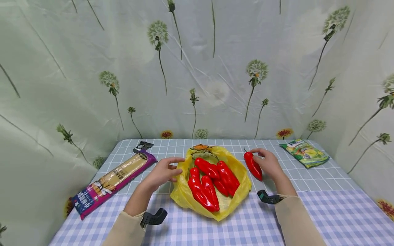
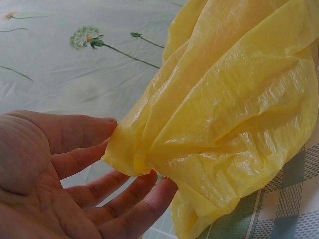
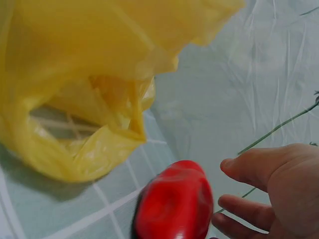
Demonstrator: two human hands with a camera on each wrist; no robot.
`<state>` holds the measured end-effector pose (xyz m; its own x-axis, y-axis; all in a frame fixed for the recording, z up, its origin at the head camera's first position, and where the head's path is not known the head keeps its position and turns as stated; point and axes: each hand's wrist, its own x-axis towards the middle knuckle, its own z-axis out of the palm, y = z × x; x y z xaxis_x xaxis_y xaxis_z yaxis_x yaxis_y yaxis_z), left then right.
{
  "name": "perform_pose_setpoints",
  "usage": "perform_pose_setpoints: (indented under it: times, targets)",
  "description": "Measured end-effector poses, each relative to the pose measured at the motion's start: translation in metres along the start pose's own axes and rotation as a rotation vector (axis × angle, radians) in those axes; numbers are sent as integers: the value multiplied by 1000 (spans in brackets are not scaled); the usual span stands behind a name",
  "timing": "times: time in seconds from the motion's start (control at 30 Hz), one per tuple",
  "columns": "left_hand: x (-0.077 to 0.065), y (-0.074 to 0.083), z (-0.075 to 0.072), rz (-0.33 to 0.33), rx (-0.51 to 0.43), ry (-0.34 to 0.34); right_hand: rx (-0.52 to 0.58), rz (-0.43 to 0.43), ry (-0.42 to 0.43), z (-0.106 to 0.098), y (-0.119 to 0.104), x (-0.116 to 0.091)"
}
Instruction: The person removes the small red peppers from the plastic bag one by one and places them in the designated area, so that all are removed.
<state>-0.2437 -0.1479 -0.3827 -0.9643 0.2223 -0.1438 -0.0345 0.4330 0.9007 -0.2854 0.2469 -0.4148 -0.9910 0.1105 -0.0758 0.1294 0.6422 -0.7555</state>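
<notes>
Beige sleeves (image 1: 125, 229); black curved wrist cameras (image 1: 156, 217), one each arm

I see glossy red, tapered peppers (image 1: 199, 191), a crinkled yellow plastic bag (image 1: 184, 198) and beige fabric sleeves (image 1: 126, 229). My feed shows a tablecloth (image 1: 234, 232) with blue-and-white checks in front and a white-lined grey-green grid behind, a pale grey-green dandelion-print curtain (image 1: 132, 51), a long purple-edged packet (image 1: 120, 172) and a flat green-and-yellow pouch (image 1: 304, 153).

1 red pepper (image 1: 253, 167) lies beside the open yellow bag (image 1: 183, 195).
</notes>
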Motion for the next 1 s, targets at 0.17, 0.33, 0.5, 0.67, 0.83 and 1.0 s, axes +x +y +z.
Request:
perform_pose_setpoints:
  times: [0.17,0.33,0.5,0.67,0.83,1.0]
  targets:
    - [1,1,0,11,1,-8,-7,-20,58,-5,-11,-3]
    - [1,0,0,11,2,-1,5,-81,80,-7,-24,-9]
    - [2,0,2,10,-3,-10,28,-129,105,-8,-34,-16]
    - [4,0,2,16,-10,-15,31,-191,125,-9,-42,-23]
    - [4,-1,1,26,-13,-15,17,-287,147,-8,-54,-29]
    - [2,-1,-1,21,-10,-16,15,-385,153,-6,-70,-36]
